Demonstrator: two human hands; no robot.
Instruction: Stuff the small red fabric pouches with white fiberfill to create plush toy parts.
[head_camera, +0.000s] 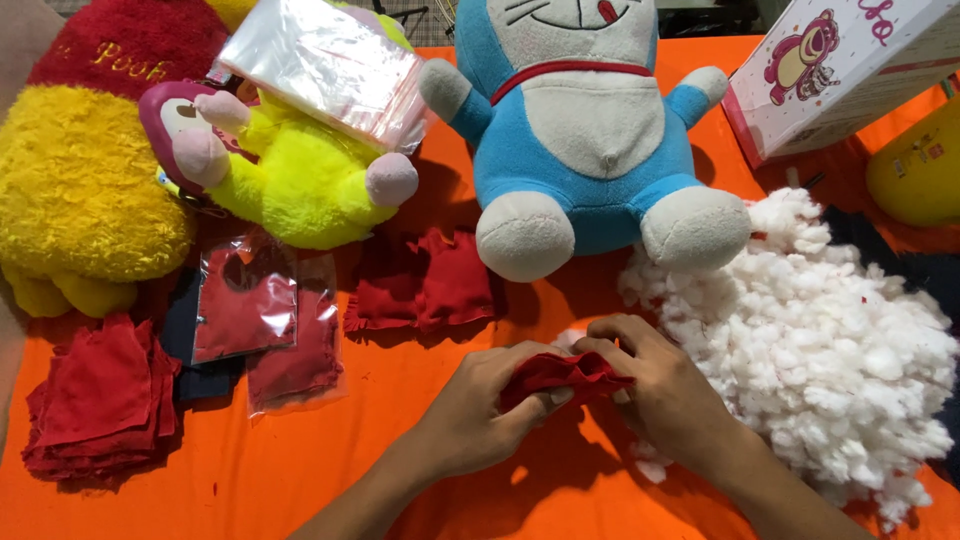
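We held a small red fabric piece between both hands above the orange desk, its long axis running roughly left to right, slightly tilted, one end toward the white stuffing pile. Our left hand pinched its left end; our right hand gripped the right end, fingers curled over it. We counted three plush toys: one blue and white, one yellow-green, one yellow and red. One stack of red cloth lay at far left.

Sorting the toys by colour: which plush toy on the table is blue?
The blue-and-white cat plush at top centre, with a red collar. The plush toys to its left are yellow, red and pink.
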